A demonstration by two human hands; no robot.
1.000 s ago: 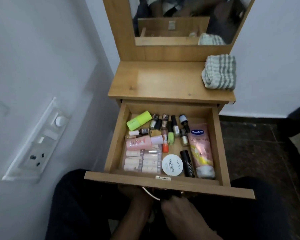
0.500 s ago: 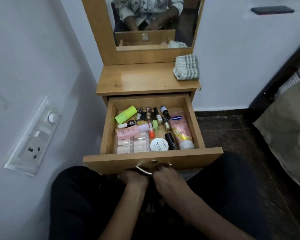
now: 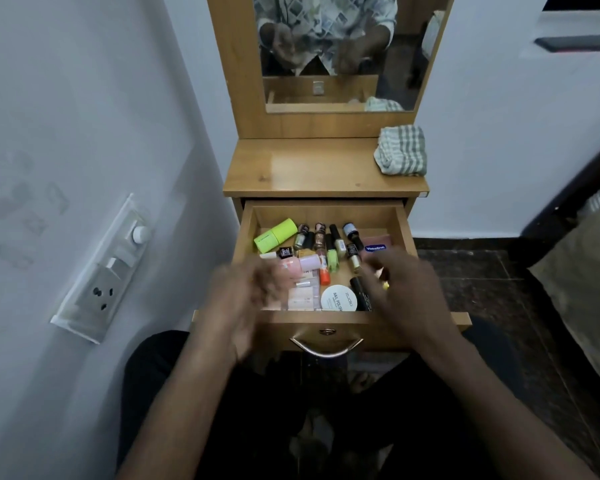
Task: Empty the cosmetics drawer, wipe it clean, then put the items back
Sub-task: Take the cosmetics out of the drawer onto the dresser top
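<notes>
The wooden drawer (image 3: pixel 326 211) of a small dressing table stands pulled out and holds several cosmetics: a lime-green tube (image 3: pixel 275 235), nail polish bottles (image 3: pixel 333 244), a pink bottle (image 3: pixel 297 266), a white round nail polish remover tub (image 3: pixel 339 298), a black tube (image 3: pixel 360 293) and a pink Vaseline tube (image 3: pixel 377 245). My left hand (image 3: pixel 248 292) hovers blurred over the drawer's left front, fingers loosely spread, holding nothing that I can see. Over the Vaseline tube on the right hangs my right hand (image 3: pixel 404 284), fingers relaxed and pointing down, covering most of the tube.
A striped grey-and-white cloth (image 3: pixel 400 150) lies at the right back of the table top (image 3: pixel 302 168). A mirror (image 3: pixel 333 50) rises behind. A switch panel (image 3: pixel 104 268) sits on the left wall. The drawer's metal handle (image 3: pixel 326 348) faces my dark-clothed lap. Dark floor tiles (image 3: pixel 492 282) lie at right.
Both hands have left the handle below the drawer front and risen over the open drawer, left over the pink bottle side, right over the Vaseline tube. The camera has tilted up.
</notes>
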